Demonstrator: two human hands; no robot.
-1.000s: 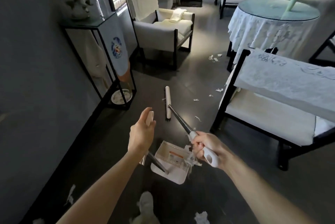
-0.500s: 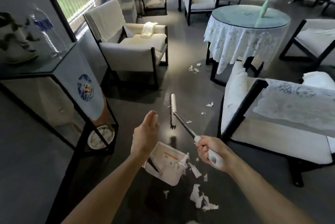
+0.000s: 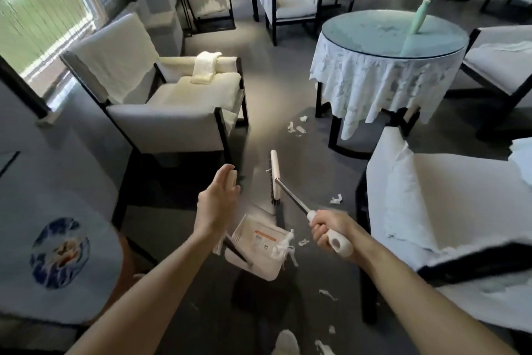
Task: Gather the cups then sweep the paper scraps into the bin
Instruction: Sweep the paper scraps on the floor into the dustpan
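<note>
broom [image 3: 275,177], dustpan [image 3: 259,258] carried fwd, scraps [image 3: 296,127] nearer

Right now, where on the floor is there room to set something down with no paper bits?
The bare floor between the armchair and the round table is free. Crowded: the paper scraps by the table's foot, and more around the dustpan and broom.

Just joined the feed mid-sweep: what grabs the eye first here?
Centre foreground, the left hand holds a white dustpan by its long handle while the right hand grips the broom, its head stretched out ahead. Beyond, white paper scraps lie by the foot of the lace-covered round table, with a few more beside the dustpan.
</note>
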